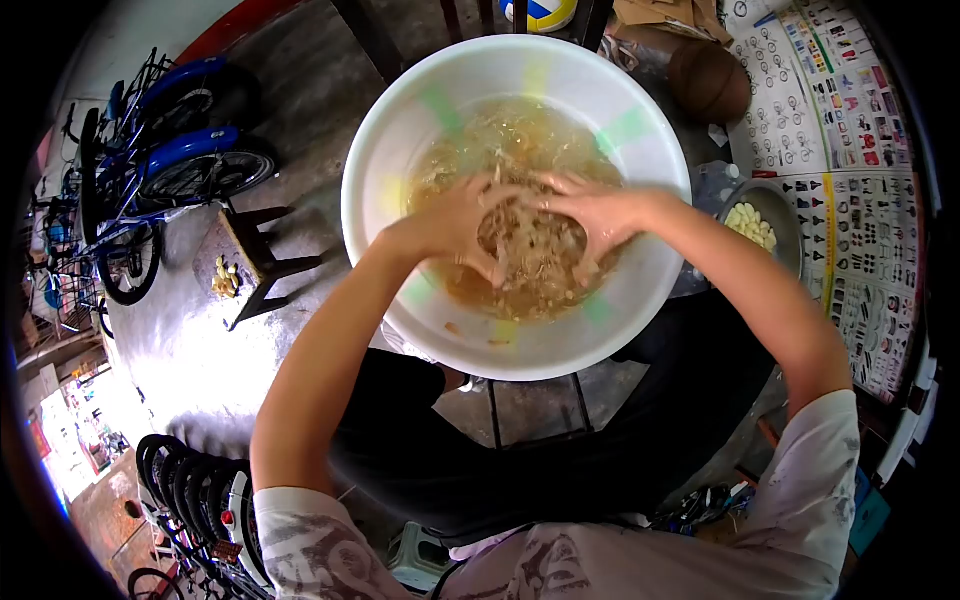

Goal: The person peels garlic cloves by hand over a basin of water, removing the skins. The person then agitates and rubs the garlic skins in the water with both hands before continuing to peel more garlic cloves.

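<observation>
Note white basin [560,352] at dial centre; contains cloudy liquid [525,122] and soft brownish pieces [535,245], mid-basin. Observe left hand [468,232] at 9 o'clock of pieces, right hand [600,222] at 3, fingers parted and curved loosely around them. Locate metal bowl [792,235] at 3 o'clock; holds whitish pieces [750,226]. See grey floor [310,110] below; stool [247,245] at 9, blue bicycles [190,145] between 9 and 10, brown ball [710,82] at 2.

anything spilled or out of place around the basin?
Mostly fine. Two small brown scraps sit on the near inner wall of the white basin, apart from the wet mass between the hands. No clear spill, though glare washes out some floor at left.
</observation>
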A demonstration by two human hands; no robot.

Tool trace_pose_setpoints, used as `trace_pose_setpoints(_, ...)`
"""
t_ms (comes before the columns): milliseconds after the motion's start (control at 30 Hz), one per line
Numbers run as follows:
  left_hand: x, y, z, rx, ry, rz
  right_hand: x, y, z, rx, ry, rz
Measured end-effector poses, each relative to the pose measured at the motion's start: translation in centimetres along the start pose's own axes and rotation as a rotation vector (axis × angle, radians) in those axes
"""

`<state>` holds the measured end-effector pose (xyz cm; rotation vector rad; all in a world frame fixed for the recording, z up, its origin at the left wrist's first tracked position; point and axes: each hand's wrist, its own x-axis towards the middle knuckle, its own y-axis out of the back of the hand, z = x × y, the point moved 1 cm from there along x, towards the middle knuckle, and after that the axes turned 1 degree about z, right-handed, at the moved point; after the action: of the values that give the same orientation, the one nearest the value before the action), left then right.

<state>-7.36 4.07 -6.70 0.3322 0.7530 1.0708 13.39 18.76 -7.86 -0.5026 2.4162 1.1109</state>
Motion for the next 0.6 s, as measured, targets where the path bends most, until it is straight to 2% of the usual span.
trace_pose_setpoints(67, -1.8, -1.3, 1.4, 0.153, -0.018, -0.135, -0.8, -0.7, -1.4, -0.068, 0.044, -0.038)
trace_pose_setpoints(100, -2.5, -2.4, 1.7, 0.154, -0.023, -0.135, -1.2, -1.0, -2.1, -0.14, 0.085, -0.077)
trace_pose_setpoints(167, -3.9, -5.0, 1.3, 0.324, -0.045, -0.01, -1.0, -2.8, -2.6, -0.145, 0.082, -0.071)
trace_pose_setpoints(233, -4.2, -6.7, 2.0, 0.353, -0.011, 0.033, -0.3, -3.9, -2.9, -0.116, 0.072, -0.012)
trace_pose_setpoints(300, -4.1, -7.7, 3.4, 0.358, 0.22, 0.099, 0.0, -4.6, -3.8, -0.087, 0.086, 0.032)
trace_pose_setpoints(333, -3.8, -7.9, 4.2, 0.356, 0.222, 0.096, 0.2, -4.8, -4.2, -0.074, 0.065, 0.083)
trace_pose_setpoints(400, -3.0, -7.8, 5.5, 0.225, 0.454, 0.171, 0.7, -5.5, -4.3, -0.067, 0.046, 0.138)
trace_pose_setpoints(433, -2.5, -8.2, 5.4, 0.229, 0.455, 0.177, 1.3, -6.4, -3.9, -0.063, 0.081, 0.289)
trace_pose_setpoints(467, -2.0, -9.0, 4.9, 0.179, 0.443, 0.308, 1.8, -7.2, -3.5, -0.057, 0.115, 0.44)
trace_pose_setpoints(500, -1.6, -9.6, 4.3, 0.129, 0.428, 0.438, 2.1, -7.6, -3.8, -0.058, 0.116, 0.443)
trace_pose_setpoints(567, -0.9, -10.5, 3.2, 0.057, 0.371, 0.52, 3.0, -7.7, -4.6, 0.038, 0.059, 0.615)
trace_pose_setpoints(600, -0.7, -10.3, 3.2, -0.017, 0.312, 0.599, 3.4, -7.6, -4.8, 0.038, 0.059, 0.617)
